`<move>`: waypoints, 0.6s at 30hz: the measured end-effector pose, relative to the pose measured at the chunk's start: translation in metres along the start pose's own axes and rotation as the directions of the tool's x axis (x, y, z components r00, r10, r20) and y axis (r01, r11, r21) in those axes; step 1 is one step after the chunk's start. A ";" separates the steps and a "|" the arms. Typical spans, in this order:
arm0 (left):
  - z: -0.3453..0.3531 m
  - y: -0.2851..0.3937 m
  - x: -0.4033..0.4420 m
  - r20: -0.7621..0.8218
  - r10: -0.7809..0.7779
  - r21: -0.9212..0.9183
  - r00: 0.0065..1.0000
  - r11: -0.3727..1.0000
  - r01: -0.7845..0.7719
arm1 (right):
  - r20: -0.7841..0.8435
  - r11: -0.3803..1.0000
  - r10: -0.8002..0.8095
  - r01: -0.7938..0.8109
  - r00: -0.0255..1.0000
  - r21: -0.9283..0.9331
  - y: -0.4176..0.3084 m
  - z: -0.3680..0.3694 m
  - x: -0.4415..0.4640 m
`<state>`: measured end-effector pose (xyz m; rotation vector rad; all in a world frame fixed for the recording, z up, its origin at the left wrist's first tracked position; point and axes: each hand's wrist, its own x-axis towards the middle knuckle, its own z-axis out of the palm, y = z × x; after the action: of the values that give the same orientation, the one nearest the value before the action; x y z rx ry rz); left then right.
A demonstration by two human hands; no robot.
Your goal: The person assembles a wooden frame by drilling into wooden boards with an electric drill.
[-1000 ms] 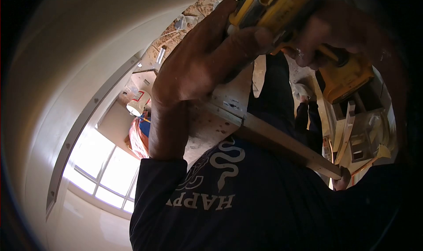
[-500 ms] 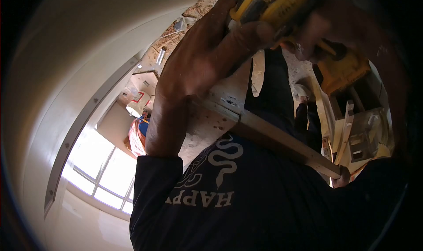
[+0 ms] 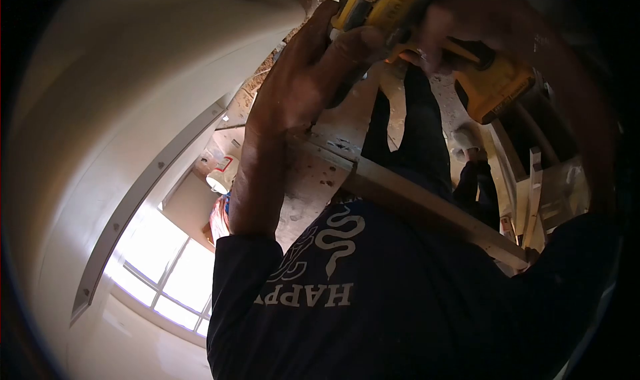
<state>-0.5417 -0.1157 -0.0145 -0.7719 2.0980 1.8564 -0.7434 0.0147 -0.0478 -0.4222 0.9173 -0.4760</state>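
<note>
In the head view, the yellow power tool is held at the top edge, left hand gripping its body, right hand wrapped round its handle. Likely rigid and fairly heavy, battery included, it suits that two-handed hold. Its top is cut off; shadow blurs the right fingers.

The person wears a dark, nearly black shirt with a pale print on the chest. The word "HAPPY" reads upside down from this view, in thick block capitals; beside it winds a snake, and some outlined lettering sinks into the folds. The left sleeve ends in a plain, loose edge. Both the left hand and right hand are bare, and pale flecks mark the right forearm.
</note>
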 end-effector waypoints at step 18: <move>-0.042 -0.002 -0.012 0.163 -0.154 0.277 0.975 0.955 0.105 | -0.019 0.978 0.153 -0.148 0.988 0.147 0.017 -0.011 0.001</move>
<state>-0.5234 -0.1539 -0.0032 -0.6312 2.0685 1.4765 -0.7486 0.0268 -0.0632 -0.2117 0.9292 -0.4081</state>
